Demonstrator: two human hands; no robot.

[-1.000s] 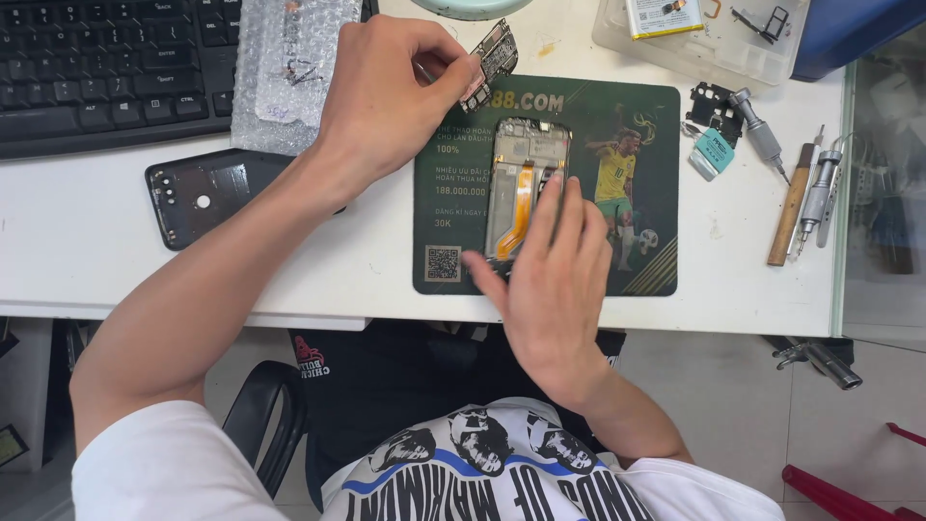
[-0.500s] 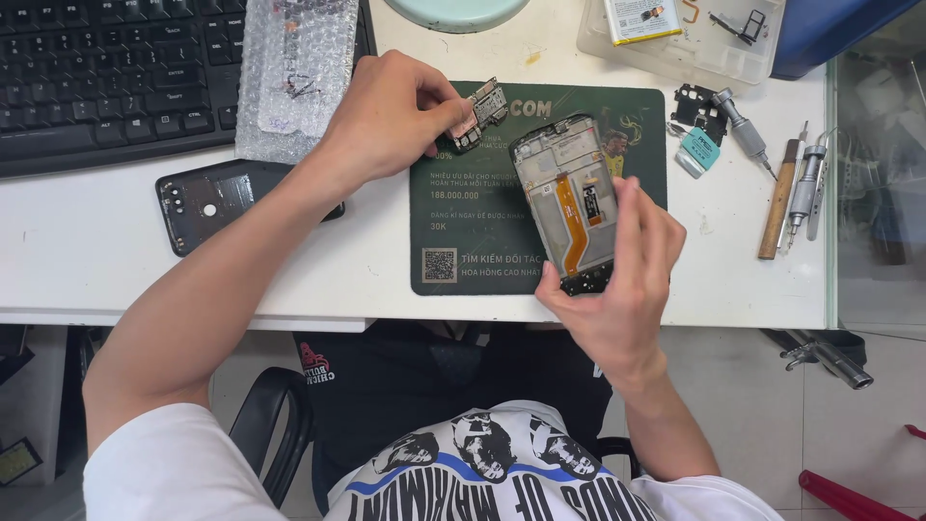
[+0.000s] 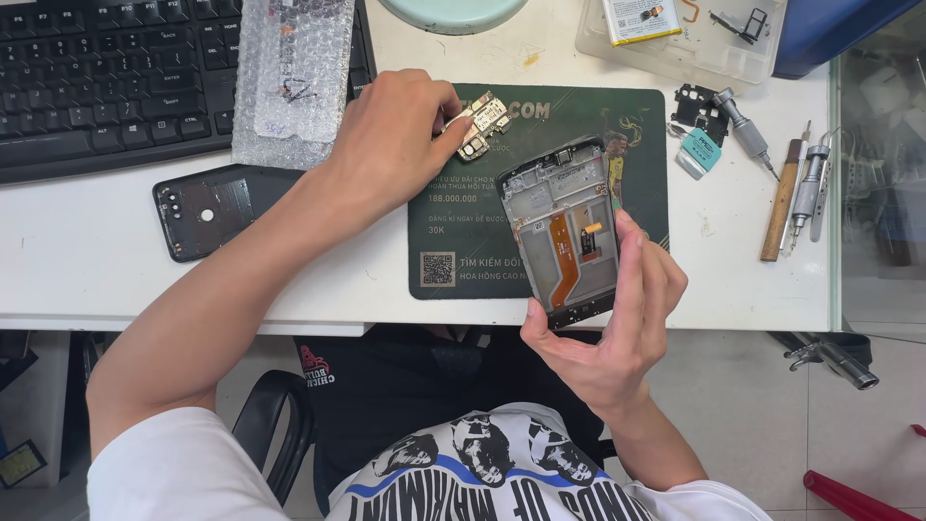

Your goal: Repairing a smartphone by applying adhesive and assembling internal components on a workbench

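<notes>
Right hand (image 3: 617, 328) is wrapped around the lower end of an opened phone frame (image 3: 567, 234), thumb on one edge and fingers on the other, holding it up off the dark green work mat (image 3: 453, 241) with its insides facing the camera — there's an orange flex cable (image 3: 562, 253) running down the middle of it. Left hand (image 3: 391, 145) is up by the top of the mat, fingertips pinched shut on a small circuit board (image 3: 479, 123). So the two hands are well apart, each clamped on its own part.

Around them on the white counter (image 3: 96, 280): the phone's black back cover (image 3: 210, 209) lying just left of the mat, under the left forearm, a sheet of bubble wrap (image 3: 294, 77) draped over the edge of a black keyboard (image 3: 106, 77), and off to the right a screwdriver (image 3: 743, 130), a few more hand tools (image 3: 796, 193) and a clear plastic tray (image 3: 694, 39) with small parts in it.
</notes>
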